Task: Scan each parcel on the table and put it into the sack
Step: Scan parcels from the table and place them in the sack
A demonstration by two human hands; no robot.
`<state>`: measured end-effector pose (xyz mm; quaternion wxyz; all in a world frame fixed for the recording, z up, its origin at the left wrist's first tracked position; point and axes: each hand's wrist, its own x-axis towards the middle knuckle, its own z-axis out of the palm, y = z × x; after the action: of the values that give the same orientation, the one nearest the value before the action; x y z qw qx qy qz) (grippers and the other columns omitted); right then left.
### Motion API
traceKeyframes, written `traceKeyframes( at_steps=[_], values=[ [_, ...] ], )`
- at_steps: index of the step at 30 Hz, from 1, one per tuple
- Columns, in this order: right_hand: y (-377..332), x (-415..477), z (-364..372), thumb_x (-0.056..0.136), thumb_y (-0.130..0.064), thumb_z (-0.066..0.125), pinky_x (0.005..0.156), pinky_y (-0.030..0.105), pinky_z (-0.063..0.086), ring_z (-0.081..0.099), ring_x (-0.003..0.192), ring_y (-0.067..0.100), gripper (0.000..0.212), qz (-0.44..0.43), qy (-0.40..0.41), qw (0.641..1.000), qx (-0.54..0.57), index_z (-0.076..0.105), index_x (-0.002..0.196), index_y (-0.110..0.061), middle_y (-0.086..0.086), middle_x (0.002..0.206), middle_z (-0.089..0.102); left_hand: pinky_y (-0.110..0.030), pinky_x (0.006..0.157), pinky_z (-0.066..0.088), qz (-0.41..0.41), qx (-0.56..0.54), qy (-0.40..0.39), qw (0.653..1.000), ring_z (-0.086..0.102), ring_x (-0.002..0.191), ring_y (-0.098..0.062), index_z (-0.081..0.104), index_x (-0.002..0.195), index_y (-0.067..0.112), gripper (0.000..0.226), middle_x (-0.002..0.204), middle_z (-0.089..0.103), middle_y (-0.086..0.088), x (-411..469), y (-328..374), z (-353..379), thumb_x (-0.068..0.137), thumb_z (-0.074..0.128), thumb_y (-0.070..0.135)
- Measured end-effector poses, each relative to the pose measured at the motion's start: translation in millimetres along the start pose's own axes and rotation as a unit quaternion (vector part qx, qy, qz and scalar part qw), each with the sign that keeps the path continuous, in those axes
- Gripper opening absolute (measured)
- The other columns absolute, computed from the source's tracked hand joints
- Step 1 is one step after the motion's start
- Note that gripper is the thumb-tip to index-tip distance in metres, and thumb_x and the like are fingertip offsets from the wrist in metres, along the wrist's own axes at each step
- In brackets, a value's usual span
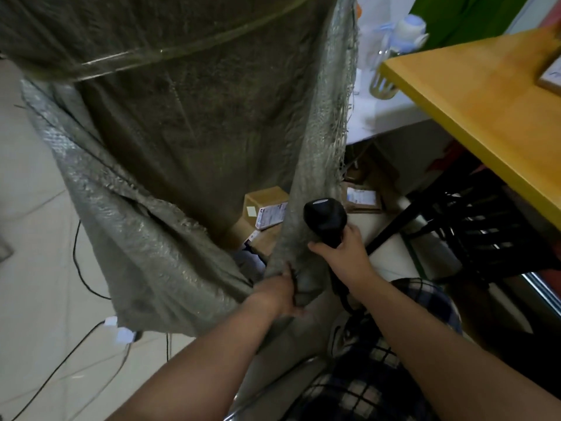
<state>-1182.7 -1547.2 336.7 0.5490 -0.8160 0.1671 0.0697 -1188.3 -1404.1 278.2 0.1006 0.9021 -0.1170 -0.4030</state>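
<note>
A large grey-green woven sack [170, 141] fills the left and middle of the view, its mouth held open toward me. Inside at the bottom lie several cardboard parcels with white labels [267, 209]. My left hand [280, 294] grips the sack's near rim, bunching the cloth. My right hand [341, 253] holds a black handheld scanner [324, 218] by its handle, right beside the sack's edge. One labelled parcel [551, 77] shows at the far right on the yellow table [473, 95], cut off by the frame.
Another labelled box [361, 199] lies under the table past the sack's frayed edge. A black chair [485, 229] stands beneath the table. A clear bottle with a pale cap [394, 50] stands behind. Black cables [79, 268] and a white plug cross the tiled floor at left.
</note>
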Motion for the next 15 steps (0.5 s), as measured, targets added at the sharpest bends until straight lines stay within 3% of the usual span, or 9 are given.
traceKeyframes(
  at_steps=[2, 4, 6, 8, 9, 11, 13, 15],
  values=[
    [1, -9, -11, 0.083, -0.016, 0.075, 0.109, 0.04, 0.04, 0.045, 0.125, 0.019, 0.064, -0.01, 0.008, 0.999, 0.033, 0.042, 0.138, -0.009, 0.004, 0.145, 0.031, -0.039, 0.098, 0.042, -0.02, 0.026, 0.034, 0.999, 0.052, 0.122, -0.032, 0.046, 0.136, 0.007, 0.048, 0.135, 0.053, -0.015, -3, 0, 6, 0.093, 0.058, 0.025],
    [0, -17, -19, 0.081, -0.017, 0.076, 0.108, 0.04, 0.041, 0.047, 0.12, 0.016, 0.064, -0.021, 0.009, 0.998, 0.058, 0.043, 0.136, -0.011, 0.005, 0.142, 0.036, -0.037, 0.088, 0.046, -0.016, -0.062, 0.165, 0.984, 0.06, 0.108, -0.034, 0.059, 0.12, 0.005, 0.027, 0.119, 0.062, -0.018, -14, -5, -9, 0.097, 0.047, 0.013],
    [-11, -29, -23, 0.073, -0.031, 0.082, 0.106, 0.045, 0.043, 0.05, 0.122, 0.019, 0.07, -0.037, 0.013, 0.996, 0.074, 0.046, 0.132, -0.018, 0.005, 0.139, 0.043, -0.033, 0.083, 0.044, 0.02, -0.199, 0.339, 0.919, 0.062, 0.101, -0.033, 0.065, 0.111, 0.004, 0.025, 0.108, 0.067, -0.018, -36, -12, -43, 0.094, 0.048, 0.01],
    [-16, -32, -25, 0.06, -0.047, 0.082, 0.104, 0.046, 0.045, 0.053, 0.121, 0.019, 0.075, -0.063, 0.024, 0.993, 0.093, 0.052, 0.127, -0.028, 0.004, 0.135, 0.05, -0.026, 0.086, 0.043, 0.123, -0.277, 0.494, 0.815, 0.063, 0.1, -0.027, 0.07, 0.107, 0.004, 0.029, 0.105, 0.07, -0.013, -68, -12, -81, 0.086, 0.051, 0.009],
    [-21, -35, -26, 0.061, -0.046, 0.082, 0.104, 0.045, 0.046, 0.055, 0.12, 0.018, 0.069, -0.076, 0.027, 0.991, 0.111, 0.055, 0.122, -0.033, 0.003, 0.132, 0.054, -0.022, 0.088, 0.042, 0.17, -0.268, 0.529, 0.787, 0.063, 0.099, -0.023, 0.07, 0.107, 0.004, 0.032, 0.105, 0.07, -0.012, -84, -9, -97, 0.081, 0.051, 0.01],
    [-31, -43, -30, 0.071, -0.034, 0.083, 0.1, 0.036, 0.047, 0.058, 0.116, 0.012, 0.052, -0.097, 0.035, 0.982, 0.161, 0.057, 0.116, -0.038, -0.001, 0.127, 0.06, -0.019, 0.089, 0.039, 0.233, -0.204, 0.527, 0.791, 0.062, 0.1, -0.022, 0.07, 0.109, 0.003, 0.037, 0.107, 0.07, -0.012, -108, 2, -113, 0.077, 0.052, 0.009],
    [-40, -54, -37, 0.079, -0.024, 0.079, 0.093, 0.024, 0.047, 0.06, 0.111, 0.006, 0.048, -0.11, 0.047, 0.975, 0.185, 0.058, 0.121, -0.031, -0.003, 0.124, 0.063, -0.018, 0.087, 0.04, 0.272, -0.155, 0.523, 0.793, 0.063, 0.099, -0.02, 0.07, 0.107, 0.003, 0.035, 0.105, 0.071, -0.012, -123, 11, -113, 0.078, 0.053, 0.011],
    [-45, -64, -46, 0.082, -0.02, 0.076, 0.093, 0.023, 0.047, 0.062, 0.11, 0.004, 0.05, -0.13, 0.058, 0.967, 0.21, 0.057, 0.128, -0.018, -0.003, 0.121, 0.066, -0.013, 0.087, 0.04, 0.305, -0.174, 0.548, 0.759, 0.06, 0.097, -0.013, 0.071, 0.105, 0.002, 0.034, 0.101, 0.07, -0.006, -137, 17, -110, 0.079, 0.053, 0.015]
  ],
)
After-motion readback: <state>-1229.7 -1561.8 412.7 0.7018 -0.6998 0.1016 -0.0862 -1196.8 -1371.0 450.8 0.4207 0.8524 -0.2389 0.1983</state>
